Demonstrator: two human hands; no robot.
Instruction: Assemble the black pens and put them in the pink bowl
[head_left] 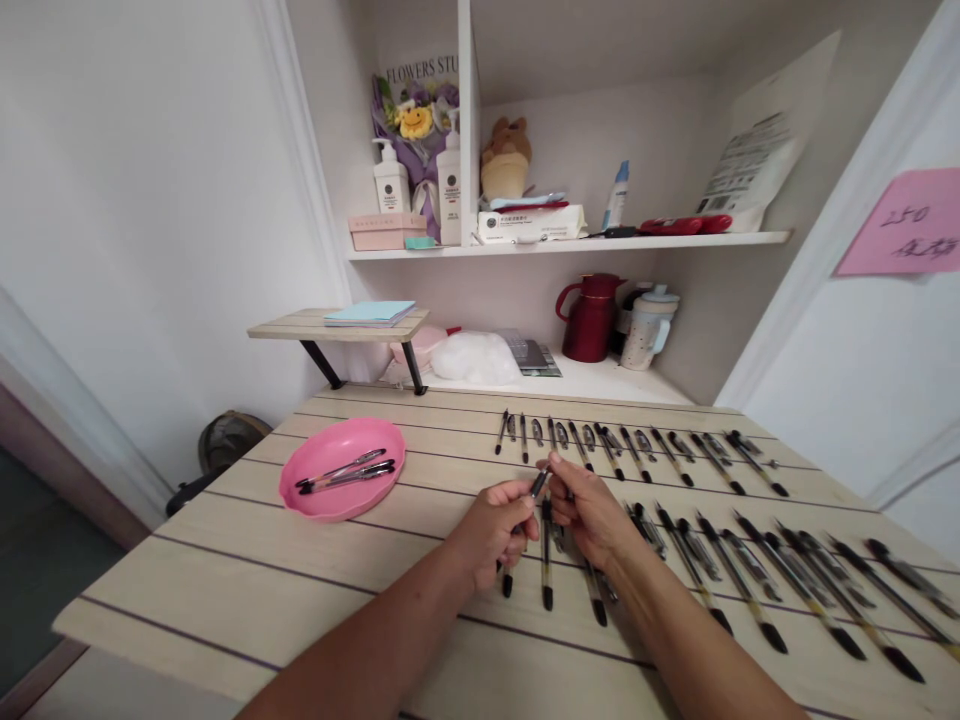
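Both hands meet above the near row of pens. My left hand (499, 525) is closed, thumb and fingers pinching a pen (538, 483) whose dark end points up and right. My right hand (589, 505) is closed at the upper end of the same pen; its fingertips hide whether they pinch a cap. Under and beside the hands lie black-ended pens (547, 575) with clear barrels. More pens (667, 455), with clear caps beside them, form a far row. A pink dish (300, 505) at the left holds several capped pens (349, 473).
A small wooden riser (300, 325) with blue paper pads (371, 313) stands at the back left. Behind the table are a white plastic bag (474, 358), a red jug (592, 320) and a lidded cup (649, 330). The shelf (600, 243) above carries bottles and a plush toy.
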